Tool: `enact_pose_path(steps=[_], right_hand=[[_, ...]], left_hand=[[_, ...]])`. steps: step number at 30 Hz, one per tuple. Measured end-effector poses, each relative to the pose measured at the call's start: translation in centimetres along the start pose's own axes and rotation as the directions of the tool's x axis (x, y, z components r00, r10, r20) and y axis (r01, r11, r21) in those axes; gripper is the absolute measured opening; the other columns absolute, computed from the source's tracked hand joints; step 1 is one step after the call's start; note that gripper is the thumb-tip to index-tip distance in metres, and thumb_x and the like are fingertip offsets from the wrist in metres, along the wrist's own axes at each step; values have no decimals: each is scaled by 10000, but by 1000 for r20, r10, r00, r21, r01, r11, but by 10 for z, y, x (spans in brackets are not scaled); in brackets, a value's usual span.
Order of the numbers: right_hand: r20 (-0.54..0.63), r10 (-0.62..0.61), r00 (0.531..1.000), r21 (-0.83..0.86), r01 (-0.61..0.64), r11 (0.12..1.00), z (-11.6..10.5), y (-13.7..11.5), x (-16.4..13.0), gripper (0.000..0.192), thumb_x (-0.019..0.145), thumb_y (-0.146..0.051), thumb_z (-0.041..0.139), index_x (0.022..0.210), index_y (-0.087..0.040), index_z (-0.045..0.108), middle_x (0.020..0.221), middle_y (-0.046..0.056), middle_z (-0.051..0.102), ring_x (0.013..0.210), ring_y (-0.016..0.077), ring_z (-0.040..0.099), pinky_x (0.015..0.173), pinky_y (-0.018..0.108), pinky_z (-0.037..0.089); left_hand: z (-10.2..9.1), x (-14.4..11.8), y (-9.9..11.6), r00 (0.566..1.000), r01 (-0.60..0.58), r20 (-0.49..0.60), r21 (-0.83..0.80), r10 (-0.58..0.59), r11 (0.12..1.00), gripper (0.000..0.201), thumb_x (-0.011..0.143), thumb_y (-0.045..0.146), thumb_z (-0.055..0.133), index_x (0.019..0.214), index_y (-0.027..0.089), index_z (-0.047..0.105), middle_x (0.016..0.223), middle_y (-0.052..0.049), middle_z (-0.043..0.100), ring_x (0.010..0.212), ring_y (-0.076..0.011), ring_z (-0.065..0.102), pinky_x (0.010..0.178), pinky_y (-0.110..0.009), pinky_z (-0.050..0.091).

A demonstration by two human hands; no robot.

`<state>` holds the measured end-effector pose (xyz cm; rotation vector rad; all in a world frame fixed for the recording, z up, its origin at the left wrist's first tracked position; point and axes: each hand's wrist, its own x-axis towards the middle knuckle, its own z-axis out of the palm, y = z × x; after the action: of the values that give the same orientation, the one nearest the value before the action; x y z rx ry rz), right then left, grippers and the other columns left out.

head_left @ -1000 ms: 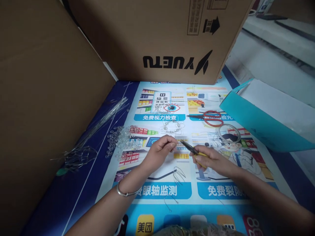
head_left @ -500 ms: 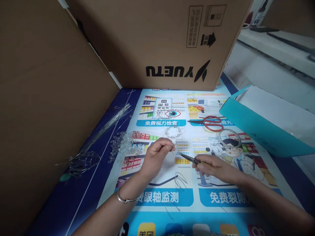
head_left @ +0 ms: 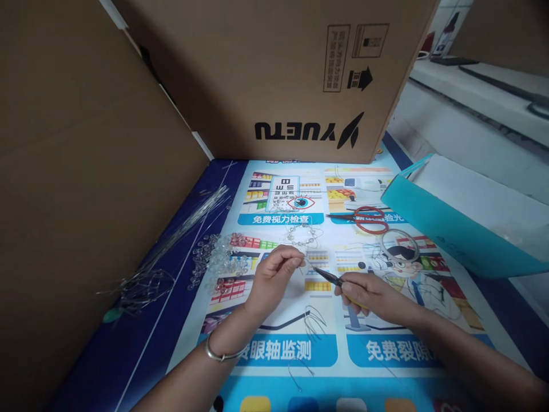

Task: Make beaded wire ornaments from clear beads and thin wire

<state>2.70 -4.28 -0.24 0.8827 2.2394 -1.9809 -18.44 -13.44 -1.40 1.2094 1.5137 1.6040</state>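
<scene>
My left hand pinches a thin wire between thumb and fingertips, over the middle of the printed mat. Closed round the handles of a pair of pliers, my right hand holds them with their narrow tip pointing left, at the wire. Whether the jaws grip the wire is too small to tell. Just beyond my left fingertips lies a ring of clear beads with loose wire around it. A heap of clear beads is spread to the left of my left hand.
Red-handled scissors and a roll of tape lie at the right. A bundle of wires rests at the left, wire scraps near the front. A teal box stands far right; cardboard walls the back and left.
The view has tilted slightly, so the scene sits a little lower. The pliers have shifted slightly in my right hand, with more of the yellow handle showing. My left hand keeps its pinch.
</scene>
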Motion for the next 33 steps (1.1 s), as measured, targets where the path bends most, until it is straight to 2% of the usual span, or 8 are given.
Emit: enact_pose_path(steps=[3,6,9,15,18,21,27,33], right_hand=[[-41,-22,999,-28,21,999,-1,2,1,370,873,-469,357,896,-154,550,722,19,554,530,76,485,433,177,369],[-53,-45,998,-63,42,997,-1,1,1,365,874,-461,363,864,-154,561,683,10,547,521,74,476,431,173,360],[-48,-47,998,-73,43,996,-1,0,1,367,872,-462,368,855,-151,561,670,5,536,522,73,475,433,173,361],[9,1,1000,126,-2,992,-1,0,-1,390,865,-492,368,932,-138,520,791,40,552,623,108,553,494,209,430],[31,10,999,144,-14,989,1,0,-2,388,858,-496,390,942,-141,520,840,55,562,676,122,565,531,226,447],[52,10,999,166,-18,986,5,-2,-4,377,854,-492,405,941,-143,522,863,60,563,696,124,560,550,235,454],[20,12,1000,247,-17,969,15,-12,-7,370,864,-484,392,895,-135,513,813,41,547,633,98,530,554,238,443],[-41,-14,999,289,25,957,21,-11,-6,349,873,-466,387,883,-137,501,769,27,526,591,86,500,492,214,406]], left_hand=[[0,-1,1,999,44,18,-19,-44,999,109,819,236,524,866,181,606,770,-23,579,729,-132,562,717,-275,445],[1,-3,1,993,91,83,-23,-89,996,145,815,241,532,921,185,613,797,-29,594,726,-130,573,715,-272,454],[2,-5,0,991,86,100,14,-87,996,156,818,240,531,934,183,617,819,-35,598,735,-131,582,719,-272,459],[3,-6,0,999,10,-31,80,-8,997,105,819,223,532,890,190,603,845,-34,586,769,-135,580,742,-279,461],[3,-7,0,995,-15,-96,109,25,994,97,818,215,532,889,195,595,853,-38,591,786,-146,584,754,-294,468],[2,-9,0,985,-81,-134,173,105,981,112,810,186,540,903,199,601,880,-47,596,853,-163,581,802,-319,463],[1,-11,3,941,-257,-130,327,313,910,157,773,114,560,890,189,634,856,-42,623,855,-161,573,790,-321,465],[1,-12,5,925,-326,-62,377,375,867,205,753,60,559,888,188,642,838,-35,636,835,-153,578,756,-303,468]])
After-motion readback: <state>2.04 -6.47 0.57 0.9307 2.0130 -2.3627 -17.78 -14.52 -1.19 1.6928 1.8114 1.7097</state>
